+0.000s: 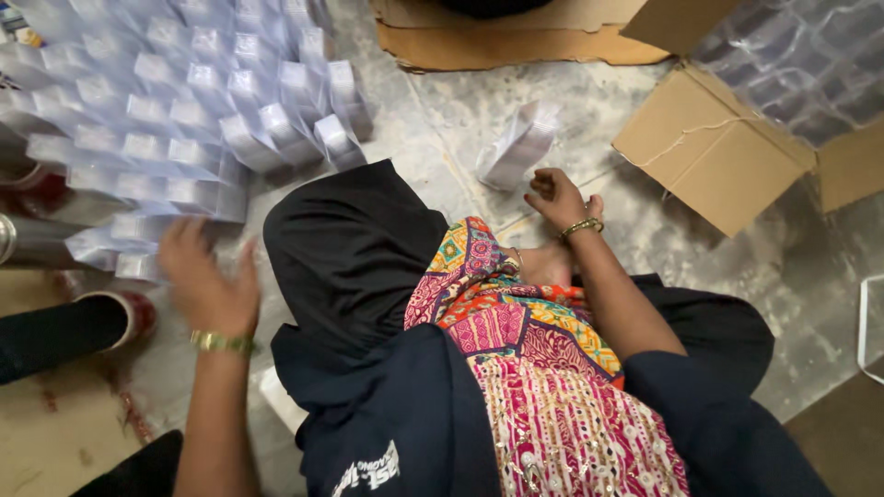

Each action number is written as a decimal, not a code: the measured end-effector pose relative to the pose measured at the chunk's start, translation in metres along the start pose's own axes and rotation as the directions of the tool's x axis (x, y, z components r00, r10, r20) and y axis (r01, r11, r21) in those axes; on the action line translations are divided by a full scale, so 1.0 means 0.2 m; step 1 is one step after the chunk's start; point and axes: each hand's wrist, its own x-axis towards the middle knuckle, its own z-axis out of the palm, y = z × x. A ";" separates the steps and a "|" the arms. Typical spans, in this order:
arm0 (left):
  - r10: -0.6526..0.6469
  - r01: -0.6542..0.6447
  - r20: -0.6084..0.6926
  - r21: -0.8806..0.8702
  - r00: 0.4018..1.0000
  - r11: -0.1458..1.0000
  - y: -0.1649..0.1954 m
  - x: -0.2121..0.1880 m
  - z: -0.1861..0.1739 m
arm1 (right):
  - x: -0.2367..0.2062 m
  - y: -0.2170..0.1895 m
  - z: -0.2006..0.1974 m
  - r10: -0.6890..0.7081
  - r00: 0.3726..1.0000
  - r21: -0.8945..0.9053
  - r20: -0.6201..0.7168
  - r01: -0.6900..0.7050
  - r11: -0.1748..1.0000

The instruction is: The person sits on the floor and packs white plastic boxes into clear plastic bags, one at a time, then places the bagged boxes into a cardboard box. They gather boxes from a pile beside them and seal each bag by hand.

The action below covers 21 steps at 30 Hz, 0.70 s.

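— Left hand (204, 281)?
— Spread wide, fingers apart, holding nothing; blurred, low beside the near edge of the stacked white boxes (175, 129). Seems placed there to reach the bottom row, nearest the small boxes by the fingertips.
— Right hand (557, 198)?
— Loosely curled, fingers bent inward, palm down on the floor (460, 120). Gripping nothing visible. Just beside the single white box (521, 143), not touching as far as can be told. Gold bangle at the wrist.
— That single box: where, and which way?
— Alone on the grey floor, between the big stack and the open cardboard carton (714, 147). Tilted, lying on a long side. Long axis diagonal, from lower left near the hand up toward the upper right, far end pointing at the flattened cardboard (516, 41).
— Why apart from the rest?
— Probably set within easy reach of the right hand, midway between carton and stack; only a judgement.
— And the stack?
— Rows of identical boxes, overlapping like tiles, ends facing the lap, likely arranged so for tidy counting or packing.
— Anything else close by?
— Black cloth (345, 248) over the knee, patterned dress (543, 368) below, clear plastic trays (801, 64) inside the carton, someone else's shoe (120, 313) at the left.
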 end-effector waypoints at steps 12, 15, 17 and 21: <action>-0.735 0.580 0.074 0.562 0.674 0.589 -0.76 -1.41 0.25 | 0.09 0.14 0.02 0.122 0.992 0.155 -0.032 -0.116 0.981; -0.751 0.698 0.192 0.281 0.632 0.659 -0.80 -1.28 0.22 | 0.12 0.17 0.03 0.141 0.990 0.247 0.004 -0.138 0.959; -0.699 0.646 0.164 0.282 0.696 0.709 -0.78 -1.22 0.22 | 0.13 0.17 0.04 0.152 0.988 0.268 0.017 -0.150 0.952; -0.676 0.633 0.017 0.335 0.737 0.698 -0.69 -1.16 0.24 | 0.12 0.15 0.05 0.137 0.990 0.283 0.029 -0.139 0.949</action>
